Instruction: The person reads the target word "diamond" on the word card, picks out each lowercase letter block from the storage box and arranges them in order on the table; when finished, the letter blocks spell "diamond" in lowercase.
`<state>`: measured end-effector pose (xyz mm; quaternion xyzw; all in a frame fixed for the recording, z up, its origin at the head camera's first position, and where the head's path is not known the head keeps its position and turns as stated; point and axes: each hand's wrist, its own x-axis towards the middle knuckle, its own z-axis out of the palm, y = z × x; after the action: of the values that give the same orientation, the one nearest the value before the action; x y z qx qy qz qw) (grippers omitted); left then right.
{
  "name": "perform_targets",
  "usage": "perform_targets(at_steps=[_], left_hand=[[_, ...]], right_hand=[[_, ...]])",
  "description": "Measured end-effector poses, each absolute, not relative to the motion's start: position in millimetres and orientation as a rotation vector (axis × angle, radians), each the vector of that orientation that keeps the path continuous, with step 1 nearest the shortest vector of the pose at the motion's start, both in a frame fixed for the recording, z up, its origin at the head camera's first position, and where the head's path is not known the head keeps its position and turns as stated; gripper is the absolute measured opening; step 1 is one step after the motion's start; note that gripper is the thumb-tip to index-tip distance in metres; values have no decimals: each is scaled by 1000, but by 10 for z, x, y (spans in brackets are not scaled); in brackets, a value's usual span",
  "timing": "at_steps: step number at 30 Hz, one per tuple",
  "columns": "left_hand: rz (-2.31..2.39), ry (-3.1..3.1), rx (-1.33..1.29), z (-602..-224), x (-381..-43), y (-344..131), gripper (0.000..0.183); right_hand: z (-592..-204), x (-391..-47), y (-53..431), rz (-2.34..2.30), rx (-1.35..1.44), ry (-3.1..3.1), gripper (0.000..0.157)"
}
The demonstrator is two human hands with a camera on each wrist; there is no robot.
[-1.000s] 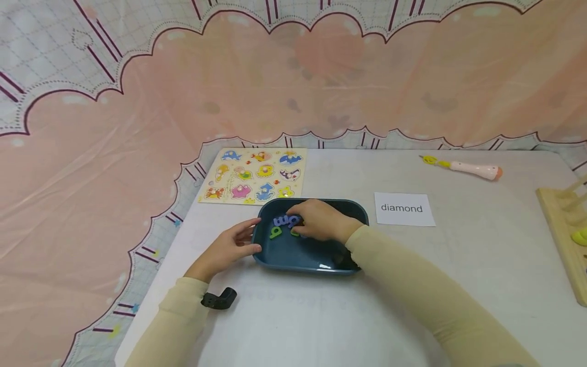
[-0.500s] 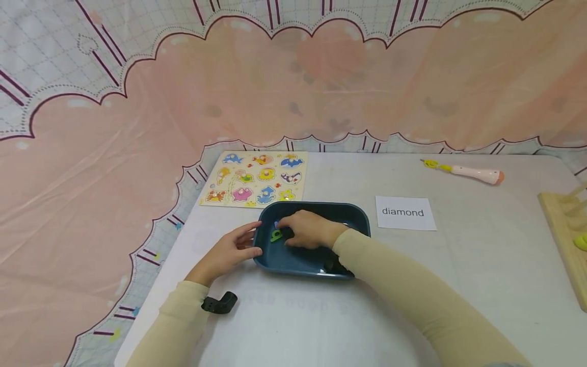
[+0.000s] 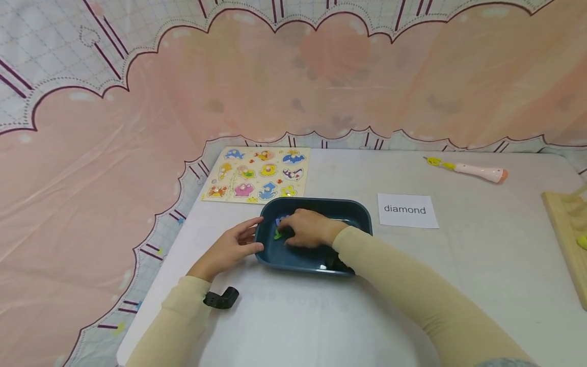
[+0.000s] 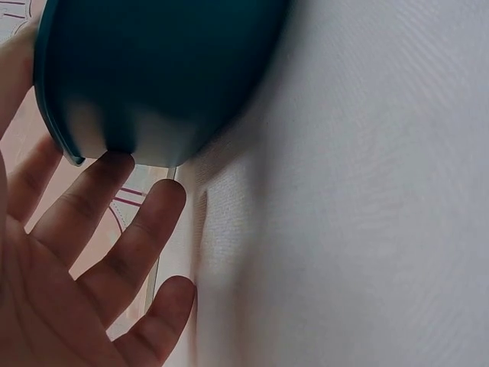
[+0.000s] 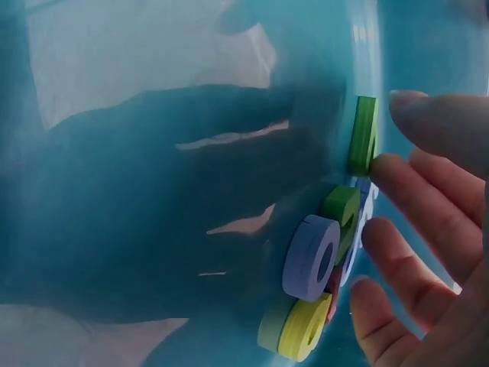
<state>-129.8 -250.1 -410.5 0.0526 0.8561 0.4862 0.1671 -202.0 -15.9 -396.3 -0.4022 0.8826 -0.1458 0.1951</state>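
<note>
A dark blue tray [image 3: 355, 211] sits mid-table with several foam letters in its left end. My left hand [image 3: 245, 238] lies open against the tray's left wall; in the left wrist view its fingers [image 4: 122, 218] touch the tray's [image 4: 153, 69] outer side. My right hand [image 3: 288, 228] reaches inside the tray, spread over the letters, so only a green letter [image 3: 277, 235] and a purple one [image 3: 281, 219] peek out. In the right wrist view its fingertips [image 5: 382, 167] touch a green letter [image 5: 363, 136], beside a purple ring-shaped letter [image 5: 309, 256] and a yellow one [image 5: 302, 330].
An animal peg puzzle [image 3: 257, 176] lies behind the tray. A white card reading "diamond" [image 3: 407, 210] is to the tray's right, a pink pen-like toy [image 3: 472, 171] farther back. A wooden rack [image 3: 566, 229] stands at the right edge. A black clip [image 3: 221, 298] lies near my left forearm.
My right hand has slid leftward inside the tray and now covers most of the letters. The left hand has stayed on the tray's left wall.
</note>
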Motion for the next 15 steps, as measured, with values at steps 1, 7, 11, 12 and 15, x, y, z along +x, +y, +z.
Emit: perform_targets(at_steps=[1, 7, 11, 12, 15], left_hand=[[1384, 2436, 150, -4106, -1301, -2503, 73], [1387, 2436, 138, -4107, -1311, -2512, 73], [1392, 2428, 133, -4111, -1308, -2512, 74], [1393, 2426, 134, -4112, -1306, -2512, 75], [1399, 2425, 139, -4109, -1302, -2508, 74]], right_hand=[[-3959, -2023, -157, -416, -1127, 2476, 41], [-3959, -2038, -170, -427, -1146, 2485, 40], [-3978, -2039, -181, -415, -1145, 2480, 41], [-3982, -2040, -181, -416, -1143, 2479, 40], [-3983, -2044, -180, -440, -1156, 2472, 36]])
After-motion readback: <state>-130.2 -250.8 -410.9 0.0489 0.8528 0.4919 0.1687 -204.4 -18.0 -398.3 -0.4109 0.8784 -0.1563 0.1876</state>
